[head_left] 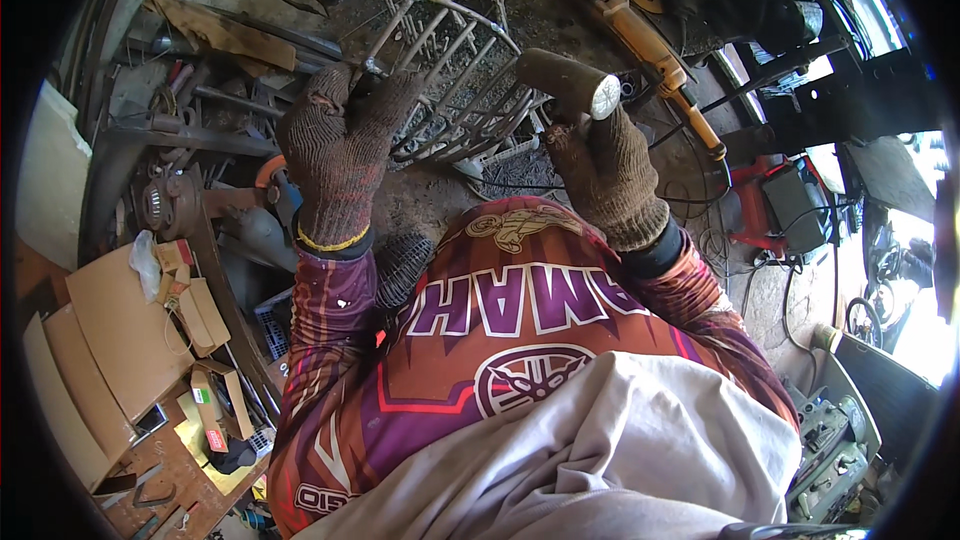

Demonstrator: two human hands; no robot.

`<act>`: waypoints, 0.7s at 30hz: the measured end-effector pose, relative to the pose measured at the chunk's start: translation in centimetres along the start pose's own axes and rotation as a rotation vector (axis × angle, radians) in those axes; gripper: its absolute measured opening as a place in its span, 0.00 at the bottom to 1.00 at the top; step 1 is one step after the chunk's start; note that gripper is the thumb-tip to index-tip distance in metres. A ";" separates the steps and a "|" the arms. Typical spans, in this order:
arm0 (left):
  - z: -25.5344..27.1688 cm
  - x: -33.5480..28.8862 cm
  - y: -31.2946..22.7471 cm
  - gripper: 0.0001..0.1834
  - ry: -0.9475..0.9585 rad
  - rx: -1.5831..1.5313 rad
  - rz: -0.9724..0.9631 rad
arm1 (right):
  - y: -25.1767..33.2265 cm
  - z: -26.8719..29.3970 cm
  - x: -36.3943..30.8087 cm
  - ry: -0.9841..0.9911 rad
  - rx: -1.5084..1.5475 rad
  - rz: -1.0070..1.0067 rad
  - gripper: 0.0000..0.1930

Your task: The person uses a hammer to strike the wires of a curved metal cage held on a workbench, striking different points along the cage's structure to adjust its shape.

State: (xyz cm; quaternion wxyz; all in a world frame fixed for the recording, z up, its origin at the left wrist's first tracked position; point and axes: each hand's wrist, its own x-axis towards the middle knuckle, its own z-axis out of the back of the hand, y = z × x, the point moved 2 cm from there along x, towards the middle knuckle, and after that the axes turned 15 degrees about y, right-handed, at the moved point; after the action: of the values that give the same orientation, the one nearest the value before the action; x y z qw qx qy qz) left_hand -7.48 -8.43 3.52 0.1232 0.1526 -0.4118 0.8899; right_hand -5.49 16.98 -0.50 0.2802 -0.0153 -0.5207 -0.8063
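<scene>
When viewed from above: welded rod frame (453, 50), far side; left hand (335, 145) nearer, apparently pinching its left corner; right hand (608, 172) clenched beneath metal cylinder (562, 78), long axis left to right, beside the frame's right edge.

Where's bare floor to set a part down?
A small dark floor patch between left hand and metal rack; some pale floor between right sleeve and red machine, with cables alongside. Crowded: around the orange grinder and the metal scrap at far left.
</scene>
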 end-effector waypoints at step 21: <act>-0.8 0.5 -3.2 0.20 0.087 0.488 -0.183 | 0.8 1.0 0.5 0.099 -0.107 -0.120 0.18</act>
State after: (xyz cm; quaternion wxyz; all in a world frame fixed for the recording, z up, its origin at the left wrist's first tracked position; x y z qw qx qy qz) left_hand -6.93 -5.76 5.47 0.1802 0.1757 -0.1639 0.9538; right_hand -5.77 17.38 0.82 0.2555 0.0406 -0.4625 -0.8480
